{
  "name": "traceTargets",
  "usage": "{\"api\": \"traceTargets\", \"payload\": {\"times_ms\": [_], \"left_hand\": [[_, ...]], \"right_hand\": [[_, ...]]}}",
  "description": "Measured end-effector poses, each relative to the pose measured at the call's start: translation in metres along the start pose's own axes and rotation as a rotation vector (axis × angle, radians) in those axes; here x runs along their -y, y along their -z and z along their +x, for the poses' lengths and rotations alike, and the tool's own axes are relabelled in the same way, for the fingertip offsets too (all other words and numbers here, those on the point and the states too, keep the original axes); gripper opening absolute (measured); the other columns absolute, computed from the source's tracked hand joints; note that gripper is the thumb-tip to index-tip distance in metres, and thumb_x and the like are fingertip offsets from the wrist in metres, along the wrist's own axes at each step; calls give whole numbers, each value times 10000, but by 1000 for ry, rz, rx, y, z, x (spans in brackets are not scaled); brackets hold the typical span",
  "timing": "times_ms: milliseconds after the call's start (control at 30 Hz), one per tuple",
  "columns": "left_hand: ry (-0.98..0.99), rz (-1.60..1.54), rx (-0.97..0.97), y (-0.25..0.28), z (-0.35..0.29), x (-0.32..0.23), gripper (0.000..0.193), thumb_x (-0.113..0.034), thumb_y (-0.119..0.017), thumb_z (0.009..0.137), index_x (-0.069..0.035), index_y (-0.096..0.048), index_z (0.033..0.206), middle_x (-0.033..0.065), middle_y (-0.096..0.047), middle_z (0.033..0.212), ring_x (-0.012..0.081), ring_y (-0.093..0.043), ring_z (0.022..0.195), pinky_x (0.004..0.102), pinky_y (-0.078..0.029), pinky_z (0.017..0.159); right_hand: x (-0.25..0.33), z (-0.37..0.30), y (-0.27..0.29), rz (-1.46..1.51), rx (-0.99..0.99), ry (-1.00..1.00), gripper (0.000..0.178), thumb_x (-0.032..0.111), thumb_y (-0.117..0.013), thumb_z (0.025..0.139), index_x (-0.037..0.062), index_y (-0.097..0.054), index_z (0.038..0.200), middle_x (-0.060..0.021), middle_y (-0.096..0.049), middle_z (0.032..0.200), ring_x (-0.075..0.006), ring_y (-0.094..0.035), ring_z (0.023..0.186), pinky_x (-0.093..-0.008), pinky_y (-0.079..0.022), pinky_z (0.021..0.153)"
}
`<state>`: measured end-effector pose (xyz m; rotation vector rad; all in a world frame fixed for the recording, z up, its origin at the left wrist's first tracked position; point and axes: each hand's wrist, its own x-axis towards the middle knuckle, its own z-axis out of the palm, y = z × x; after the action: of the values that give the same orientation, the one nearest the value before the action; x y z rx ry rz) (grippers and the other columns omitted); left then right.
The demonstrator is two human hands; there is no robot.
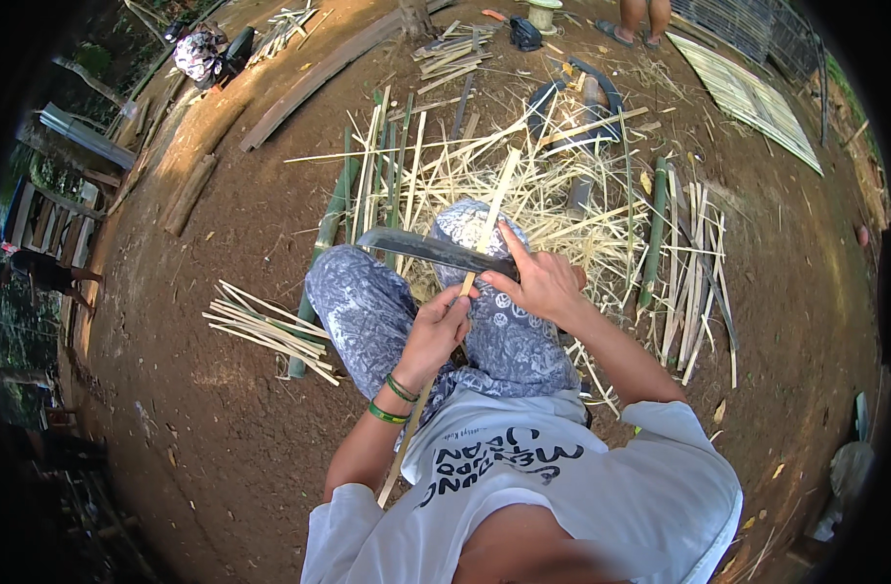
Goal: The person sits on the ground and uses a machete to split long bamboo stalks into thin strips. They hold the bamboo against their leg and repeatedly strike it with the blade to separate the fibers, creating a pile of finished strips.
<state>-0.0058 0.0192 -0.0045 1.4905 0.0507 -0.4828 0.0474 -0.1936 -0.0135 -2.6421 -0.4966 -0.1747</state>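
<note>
- Bare brown earth ground (183,409) spreads out beneath everything, patched with sunlight
- Loose heap of thin, pale shavings (434,190) lies in front of the grey-and-white patterned cloth trousers (363,292)
- Pale, flat slatted panel (752,97) lies at the upper right, well apart
- Smooth, round green bamboo pole (654,234) lies right of the heap, near pale split strips (694,273)
- Long, narrow, pale bamboo strip (489,224) runs from beside the left forearm up over the knee
- Dark metal machete with a broad blade (426,248) crosses the strip, tip pointing left
- Right hand (551,282): fingers curled around the mostly hidden handle, index stretched to the strip
- Left hand (441,326): fingers closed, pinching the strip just below the blade
</note>
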Motion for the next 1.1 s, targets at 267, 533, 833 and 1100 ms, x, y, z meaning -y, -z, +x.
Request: {"api": "traceTargets", "payload": {"times_ms": [267, 533, 833, 1100], "left_hand": [[11, 75, -50, 2, -29, 6, 234, -152, -472, 1067, -24, -621, 1195, -70, -389, 602, 17, -341, 531, 209, -271, 485], [27, 105, -54, 3, -56, 2, 231, -141, -485, 1061, -30, -627, 1206, -85, -373, 603, 9, -341, 530, 204, -268, 476], [-7, 70, -72, 8, -80, 8, 234, -119, -491, 1054, -36, -631, 1221, -90, -394, 618, -1, -360, 545, 193, -276, 485], [164, -2, -118, 22, -116, 31, 225, -126, -482, 1056, -41, -625, 1209, -85, -401, 603, 9, -348, 520, 194, -263, 473]], "right_hand": [[1, -13, -13, -6, -104, 34, 957, 695, -583, 871, -50, -427, 1452, -149, -523, 455, -346, -580, 418, -457, -462, 440], [1, -20, -10, 1, -148, 23, 959, 718, -590, 849, 0, -433, 1465, -120, -505, 458, -319, -547, 398, -444, -428, 425], [-19, -22, -2, -110, -96, -1, 913, 747, -526, 871, 73, -449, 1481, -71, -531, 494, -243, -540, 408, -400, -406, 412], [-167, -10, 78, 120, -585, -461, 670, 560, -441, 1003, 5, -582, 1350, -128, -646, 657, -178, -564, 516, -366, -442, 523]]}}
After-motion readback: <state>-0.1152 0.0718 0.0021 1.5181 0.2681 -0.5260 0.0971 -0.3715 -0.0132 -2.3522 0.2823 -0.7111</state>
